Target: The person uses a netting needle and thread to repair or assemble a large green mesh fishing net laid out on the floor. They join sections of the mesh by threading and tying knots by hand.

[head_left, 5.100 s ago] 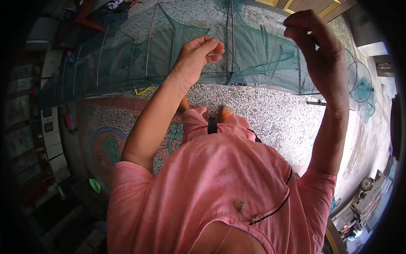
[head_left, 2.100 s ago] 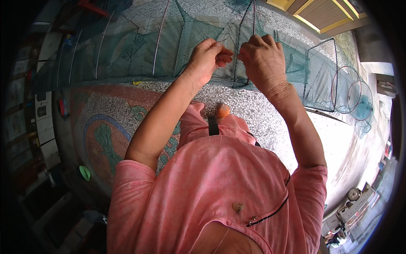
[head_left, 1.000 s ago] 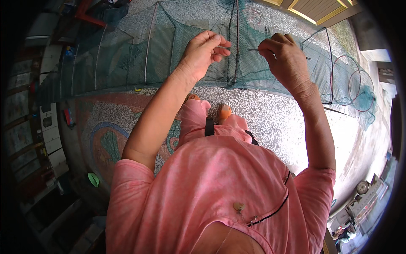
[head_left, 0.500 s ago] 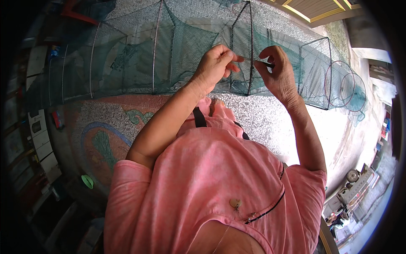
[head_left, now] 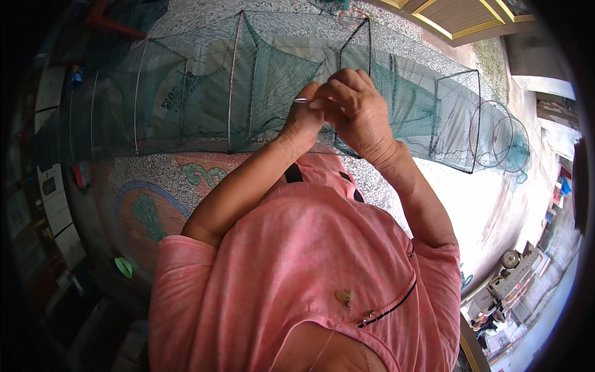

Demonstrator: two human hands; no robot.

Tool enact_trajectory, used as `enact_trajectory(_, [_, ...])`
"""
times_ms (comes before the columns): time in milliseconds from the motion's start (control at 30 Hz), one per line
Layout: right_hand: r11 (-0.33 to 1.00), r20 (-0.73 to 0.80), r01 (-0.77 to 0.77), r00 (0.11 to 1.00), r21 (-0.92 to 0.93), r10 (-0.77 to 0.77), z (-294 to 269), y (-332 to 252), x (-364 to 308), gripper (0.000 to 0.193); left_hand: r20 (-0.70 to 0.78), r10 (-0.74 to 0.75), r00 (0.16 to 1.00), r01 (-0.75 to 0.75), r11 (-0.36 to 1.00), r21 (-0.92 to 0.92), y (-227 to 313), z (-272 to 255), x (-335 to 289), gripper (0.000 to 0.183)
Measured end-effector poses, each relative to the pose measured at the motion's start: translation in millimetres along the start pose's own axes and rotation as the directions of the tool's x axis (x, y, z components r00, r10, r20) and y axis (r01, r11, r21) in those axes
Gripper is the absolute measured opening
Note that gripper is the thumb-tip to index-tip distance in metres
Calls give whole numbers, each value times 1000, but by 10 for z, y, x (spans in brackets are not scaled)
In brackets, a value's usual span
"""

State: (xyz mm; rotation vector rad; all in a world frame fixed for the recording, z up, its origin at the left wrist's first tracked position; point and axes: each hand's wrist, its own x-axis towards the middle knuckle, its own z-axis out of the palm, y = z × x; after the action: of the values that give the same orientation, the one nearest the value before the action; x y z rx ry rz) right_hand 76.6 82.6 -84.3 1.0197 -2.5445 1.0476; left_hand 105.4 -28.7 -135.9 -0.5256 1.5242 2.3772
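Observation:
A long green-mesh fish trap (head_left: 282, 68) on dark rectangular wire frames stretches across in front of me. Above its near side, my hands meet near the middle. My left hand (head_left: 302, 124) is closed; its fingertips are partly hidden by the right, and what they pinch does not show. My right hand (head_left: 364, 115) lies over it with curled fingers around a slim tool. Only a shiny metal tip (head_left: 302, 100) of that tool sticks out leftward across my left hand, so its exact kind is unclear.
Round hoops (head_left: 511, 144) end the trap at the right. Below it lies a speckled floor with a coloured pattern (head_left: 145, 195). A yellow-edged wooden panel (head_left: 455, 18) stands at the far right, a wheeled cart (head_left: 511, 273) at lower right, a green leaf-shaped object (head_left: 124, 267) at lower left.
My right hand has moved left and now overlaps my left hand; before, they were apart on either side of a frame bar. The shiny tip has come into sight.

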Motion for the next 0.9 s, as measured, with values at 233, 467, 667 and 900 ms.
enact_trajectory(233, [421,-14,26,999,907,-32,-1115,-198,660,19,372,365,854,-519,657,547,-69,191,-170,39])
enact_trajectory(467, [788,-566,275,817,551,111,-1535,-22,642,18,394,92,915,-255,887,384,100,207,18,19])
enact_trajectory(667, [989,109,-127,987,75,119,-1286,574,217,7,134,59,989,-62,998,15,329,-3,141,21])
enact_trajectory(900, [961,259,-57,957,-269,130,-920,764,-132,2,149,54,987,-68,994,89,295,-8,185,19])
